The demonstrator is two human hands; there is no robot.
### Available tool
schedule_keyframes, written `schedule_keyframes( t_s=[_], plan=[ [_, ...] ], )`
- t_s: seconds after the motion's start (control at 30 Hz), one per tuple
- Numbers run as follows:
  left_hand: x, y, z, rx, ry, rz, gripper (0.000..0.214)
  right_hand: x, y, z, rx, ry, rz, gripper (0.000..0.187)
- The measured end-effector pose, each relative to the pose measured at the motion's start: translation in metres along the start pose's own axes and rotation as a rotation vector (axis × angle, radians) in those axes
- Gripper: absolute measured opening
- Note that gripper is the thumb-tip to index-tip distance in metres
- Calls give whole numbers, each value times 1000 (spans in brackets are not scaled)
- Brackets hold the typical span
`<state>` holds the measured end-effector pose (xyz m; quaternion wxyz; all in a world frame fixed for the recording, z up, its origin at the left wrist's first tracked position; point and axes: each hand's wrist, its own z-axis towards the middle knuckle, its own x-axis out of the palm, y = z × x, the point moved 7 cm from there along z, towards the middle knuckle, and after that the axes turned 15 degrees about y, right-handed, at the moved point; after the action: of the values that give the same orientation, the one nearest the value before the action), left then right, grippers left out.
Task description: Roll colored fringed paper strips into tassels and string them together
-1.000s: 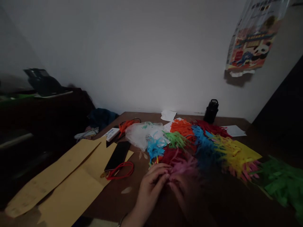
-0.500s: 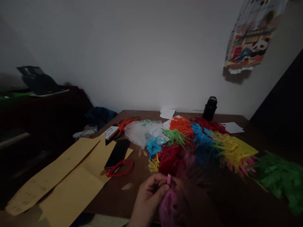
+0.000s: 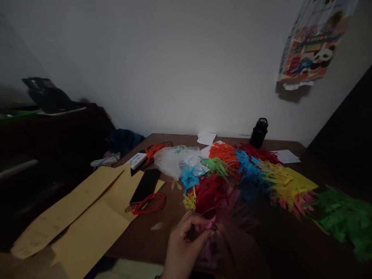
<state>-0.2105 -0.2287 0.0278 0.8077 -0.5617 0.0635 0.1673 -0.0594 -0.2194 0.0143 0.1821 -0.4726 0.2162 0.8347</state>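
My left hand (image 3: 187,240) is closed, pinching the top of a pink paper fringe (image 3: 209,254) between thumb and fingers. Its cut strips hang down below the fingers, partly hidden. Against it, my right hand (image 3: 231,242) is dim and in shadow, with its fingertips closed on the same pink end. Just beyond the hands lies a red paper fringe (image 3: 210,192), beside light blue paper strips (image 3: 191,176) and a small yellow bunch (image 3: 190,201).
Orange (image 3: 222,153), blue (image 3: 248,170), yellow (image 3: 287,182) and green (image 3: 338,217) fringes spread rightward. A black bottle (image 3: 258,133) stands behind. Leftward lie a plastic bag (image 3: 170,159), a phone (image 3: 145,186) with a red cord (image 3: 154,203), and tan paper sheets (image 3: 95,224).
The pink end between my fingers has tilted to the right, and the fingertips of both hands have drawn closer around it. The hanging strips sit lower and show less.
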Motion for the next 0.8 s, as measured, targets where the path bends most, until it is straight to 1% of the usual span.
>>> schedule_keyframes(
  t_s=[0.1,0.23,0.4,0.5,0.57,0.67,0.73,0.8],
  plan=[
    [-1,3,-2,-10,-6,21,9,5,-2,-6,0,-21,-9,24],
    [-2,4,-4,-6,-10,78,11,7,-5,-9,-5,-33,-2,24],
    [-1,2,-7,35,-20,177,13,9,-10,-9,13,-21,45,27],
    [1,-5,-8,109,-6,255,9,11,-10,-6,39,4,97,30],
    [2,-11,-10,202,9,315,4,12,-10,-2,73,29,146,28],
    [5,-17,-16,329,31,405,11,13,-12,4,128,77,241,23],
    [9,-14,-20,356,63,439,16,12,-14,5,146,104,302,22],
    [13,-8,-23,347,89,435,17,12,-15,4,154,119,350,22]
  ],
)
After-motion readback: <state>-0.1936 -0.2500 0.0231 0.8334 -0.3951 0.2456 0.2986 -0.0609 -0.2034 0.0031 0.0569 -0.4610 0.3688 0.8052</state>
